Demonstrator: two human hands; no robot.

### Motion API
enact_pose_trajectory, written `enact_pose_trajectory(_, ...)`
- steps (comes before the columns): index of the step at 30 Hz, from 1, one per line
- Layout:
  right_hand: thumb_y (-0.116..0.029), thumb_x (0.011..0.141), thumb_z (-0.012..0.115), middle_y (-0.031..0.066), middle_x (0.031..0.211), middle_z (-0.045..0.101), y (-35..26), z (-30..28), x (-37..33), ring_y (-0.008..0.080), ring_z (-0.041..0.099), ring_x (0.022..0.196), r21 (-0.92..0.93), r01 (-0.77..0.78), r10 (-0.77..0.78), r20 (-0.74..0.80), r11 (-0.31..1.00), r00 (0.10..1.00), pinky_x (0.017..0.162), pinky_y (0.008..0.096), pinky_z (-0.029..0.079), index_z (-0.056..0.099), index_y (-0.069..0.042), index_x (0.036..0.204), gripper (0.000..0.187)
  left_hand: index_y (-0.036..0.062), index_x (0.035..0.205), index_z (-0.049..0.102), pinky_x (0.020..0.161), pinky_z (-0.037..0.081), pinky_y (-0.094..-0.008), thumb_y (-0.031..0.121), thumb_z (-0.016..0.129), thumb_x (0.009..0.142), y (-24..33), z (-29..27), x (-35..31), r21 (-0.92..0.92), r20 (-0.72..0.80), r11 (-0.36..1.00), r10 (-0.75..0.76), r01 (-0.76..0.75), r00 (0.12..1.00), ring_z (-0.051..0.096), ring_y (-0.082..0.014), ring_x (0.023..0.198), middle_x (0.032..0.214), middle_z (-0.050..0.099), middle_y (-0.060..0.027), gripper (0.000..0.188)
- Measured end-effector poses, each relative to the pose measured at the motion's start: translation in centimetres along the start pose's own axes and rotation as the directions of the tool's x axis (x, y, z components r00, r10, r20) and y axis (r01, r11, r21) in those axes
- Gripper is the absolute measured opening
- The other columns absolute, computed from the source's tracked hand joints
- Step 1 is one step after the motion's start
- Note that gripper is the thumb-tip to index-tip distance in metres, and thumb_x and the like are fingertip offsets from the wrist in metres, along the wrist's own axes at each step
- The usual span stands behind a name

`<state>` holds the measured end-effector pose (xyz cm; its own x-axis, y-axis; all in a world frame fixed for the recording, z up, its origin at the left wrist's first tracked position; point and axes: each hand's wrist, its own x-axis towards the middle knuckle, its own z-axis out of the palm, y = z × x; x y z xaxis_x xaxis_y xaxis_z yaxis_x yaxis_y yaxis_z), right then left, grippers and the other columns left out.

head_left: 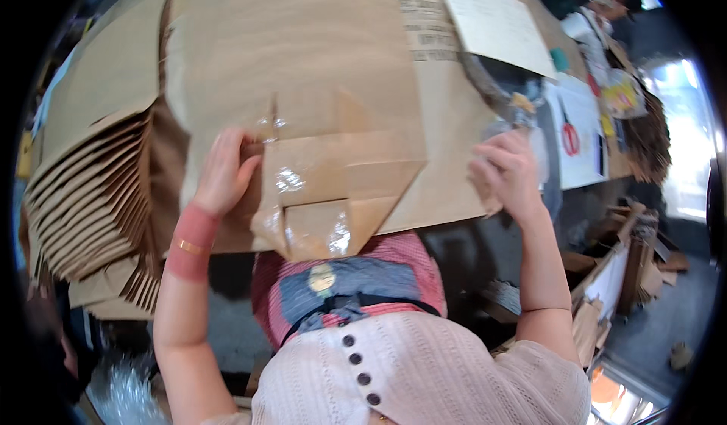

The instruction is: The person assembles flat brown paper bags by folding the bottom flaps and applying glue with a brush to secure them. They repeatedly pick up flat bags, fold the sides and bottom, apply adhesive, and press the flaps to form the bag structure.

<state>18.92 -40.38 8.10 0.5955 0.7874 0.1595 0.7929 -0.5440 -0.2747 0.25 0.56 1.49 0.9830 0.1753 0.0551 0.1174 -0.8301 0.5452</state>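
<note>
A large brown paper bag (303,54) lies flat on the table, its folded bottom end toward me. Shiny clear tape (290,180) covers parts of that folded end. My left hand (223,169) rests at the left side of the fold, thumb and fingers bent and apart, with a gap between them. To the right of the bag, my right hand (506,166) is raised with curled fingers, blurred by motion. It is close to what looks like a tape dispenser (522,110), partly hidden behind the hand. Whether the right fingers hold anything cannot be made out.
A fanned stack of folded brown paper bags (91,198) hangs over the table's left edge. White sheets (496,23) and red-handled scissors (569,139) lie at the right. Cardboard pieces (628,258) stand beyond on the floor side; clear plastic (129,395) is at lower left.
</note>
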Motion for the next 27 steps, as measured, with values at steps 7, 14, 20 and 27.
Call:
enact_pose_trajectory(7,-0.004,0.073,0.067,0.0153,0.101,0.065,-4.7,9.8,11.4,0.0354,0.061,0.094,0.379,-0.309,0.151,0.392,0.872,0.908,0.080,0.0396,0.051,0.064,0.002,0.100,0.028,-0.0021,0.094,0.061,0.072,0.050,-0.0404,0.002,0.063,0.066,-0.9,-2.8,5.6,0.117,0.391,0.976,-0.214,0.182,0.895,0.063,-0.0342,0.086,0.091,0.066,-0.0148,0.028)
enact_pose_trajectory(14,-0.008,0.072,0.057,0.0111,0.093,0.062,-6.8,9.4,6.2,0.0246,0.061,0.084,-0.117,0.423,-0.412,0.107,0.899,0.905,0.068,0.0325,0.054,0.062,-0.001,0.104,0.033,0.0018,0.084,0.065,0.072,0.053,-0.0337,0.007,0.059,0.075,-0.6,0.2,-1.6,0.552,0.038,0.752,0.409,-0.361,0.912,0.065,-0.0234,0.087,0.094,0.067,-0.0100,0.012)
enact_pose_trajectory(20,-0.001,0.073,0.056,0.0153,0.126,0.054,-9.5,7.1,3.7,0.0312,0.054,0.114,-0.034,0.396,-0.372,0.281,0.918,0.885,0.088,0.0341,0.052,0.052,0.000,0.125,0.053,-0.0022,0.124,0.054,0.100,0.044,-0.0365,0.010,0.056,0.079,2.2,-0.4,-5.2,0.618,0.165,0.705,0.317,-0.349,0.934,0.050,-0.0277,0.122,0.129,0.053,-0.0205,0.046)
enact_pose_trajectory(27,0.006,0.071,0.053,0.0172,0.127,0.054,-9.7,7.4,1.6,0.0344,0.051,0.119,0.257,0.265,-0.315,0.177,0.929,0.932,0.095,0.0379,0.047,0.053,-0.001,0.125,0.054,0.0033,0.125,0.055,0.111,0.032,-0.0434,-0.001,0.050,0.076,2.0,-0.8,-5.4,0.129,0.305,0.926,0.303,-0.354,0.903,0.040,-0.0344,0.133,0.141,0.046,-0.0143,0.049)
